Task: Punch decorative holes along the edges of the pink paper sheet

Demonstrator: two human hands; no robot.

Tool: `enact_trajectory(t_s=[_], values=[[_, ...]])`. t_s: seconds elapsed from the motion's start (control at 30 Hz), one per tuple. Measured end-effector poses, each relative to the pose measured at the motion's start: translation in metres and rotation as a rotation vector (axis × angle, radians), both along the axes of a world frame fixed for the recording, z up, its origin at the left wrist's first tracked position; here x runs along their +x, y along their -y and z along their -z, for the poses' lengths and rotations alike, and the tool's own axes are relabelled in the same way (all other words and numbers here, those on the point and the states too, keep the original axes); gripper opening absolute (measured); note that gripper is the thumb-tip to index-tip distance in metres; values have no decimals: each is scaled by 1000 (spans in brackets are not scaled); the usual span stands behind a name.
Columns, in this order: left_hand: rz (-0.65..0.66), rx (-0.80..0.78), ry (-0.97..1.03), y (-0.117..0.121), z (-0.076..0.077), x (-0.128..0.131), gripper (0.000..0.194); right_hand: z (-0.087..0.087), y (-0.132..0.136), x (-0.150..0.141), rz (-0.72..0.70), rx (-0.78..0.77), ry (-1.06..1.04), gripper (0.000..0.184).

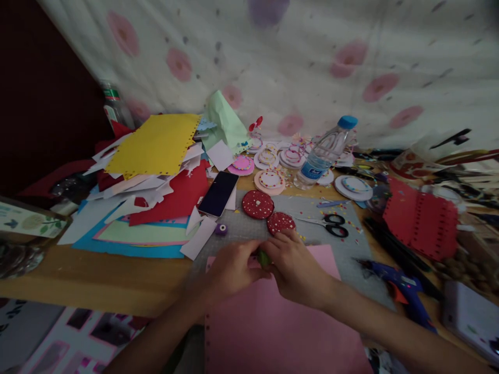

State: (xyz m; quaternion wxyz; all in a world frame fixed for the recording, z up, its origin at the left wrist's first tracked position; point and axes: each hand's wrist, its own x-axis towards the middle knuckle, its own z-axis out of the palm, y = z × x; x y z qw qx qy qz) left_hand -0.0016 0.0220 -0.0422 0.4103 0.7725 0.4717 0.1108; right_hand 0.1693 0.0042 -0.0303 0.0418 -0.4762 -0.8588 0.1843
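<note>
A pink sheet of paper (280, 322) lies in front of me, with a row of small punched holes down its left edge. At its top edge my left hand (236, 265) and my right hand (296, 267) meet, fingers closed around a small green craft punch (264, 258). Most of the punch is hidden by my fingers. Just beyond them sit two dark red, white-speckled round pieces, the nearer one (281, 223) almost touching my right fingers. A purple craft punch (221, 229) stands to the left.
Scissors (327, 223) and a blue glue gun (405, 291) lie to the right on the grey mat (362, 249). A water bottle (325, 153) stands behind, among beaded paper discs. A phone (219, 193) and stacked coloured paper (154, 148) are at left.
</note>
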Motion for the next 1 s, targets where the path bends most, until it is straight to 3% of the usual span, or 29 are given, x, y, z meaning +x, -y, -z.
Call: enact_trajectory(t_s=[0.13,0.3,0.57,1.0], values=[[82,3,-133,-5,0,-11,31,-4,-1,5,-14,-96,-23,13],[110,-88,-89,-14,-1,-23,31,-11,-2,15,-8,-191,-26,19],[135,-128,-77,-20,-13,-21,31,-22,-7,21,-47,-216,-22,9],[197,-66,-115,-20,-20,-23,25,-18,-4,15,-128,-220,15,13]])
